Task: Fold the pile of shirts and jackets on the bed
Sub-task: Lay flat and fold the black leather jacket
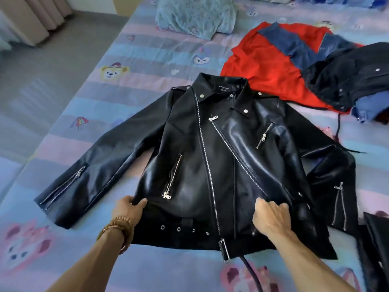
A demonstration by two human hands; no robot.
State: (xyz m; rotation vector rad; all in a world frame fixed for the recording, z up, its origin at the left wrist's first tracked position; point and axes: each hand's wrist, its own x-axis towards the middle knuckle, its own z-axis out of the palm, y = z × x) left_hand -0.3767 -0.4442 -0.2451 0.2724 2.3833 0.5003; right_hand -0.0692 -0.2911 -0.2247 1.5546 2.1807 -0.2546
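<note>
Illegible small print on the black jacket neck label.

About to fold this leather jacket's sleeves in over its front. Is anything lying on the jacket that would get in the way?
Nothing visible lies on the black leather jacket. Only the left hand and right hand are on it, gripping near its hem. The red garment sits beyond the collar.
</note>
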